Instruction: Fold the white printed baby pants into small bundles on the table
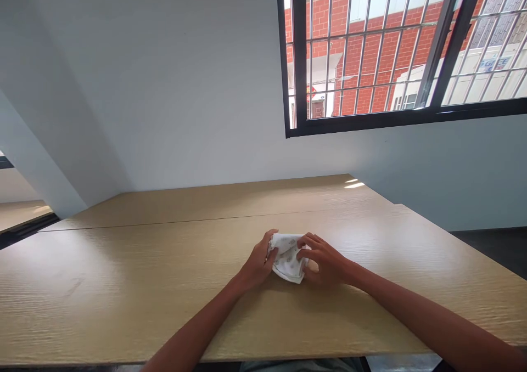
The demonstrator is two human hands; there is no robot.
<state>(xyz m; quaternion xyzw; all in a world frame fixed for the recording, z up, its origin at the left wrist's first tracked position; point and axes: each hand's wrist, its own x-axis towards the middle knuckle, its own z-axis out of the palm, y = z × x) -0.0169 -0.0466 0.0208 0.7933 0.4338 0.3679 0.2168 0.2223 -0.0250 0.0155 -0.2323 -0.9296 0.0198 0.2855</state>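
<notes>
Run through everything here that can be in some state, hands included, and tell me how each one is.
White cloth, creased and bunched
Left hand, closed on the cloth's left edge
Right hand, fingers bent, touching the cloth's right side; grip firmness unclear
Window, barred; whether slid open unclear
Table, sunlit in small strips at its far right corner

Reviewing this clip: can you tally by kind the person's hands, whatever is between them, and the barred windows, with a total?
Hands: 2 (left hand, right hand)
White patterned cloth: 1
Barred window: 1
Total: 4
</notes>
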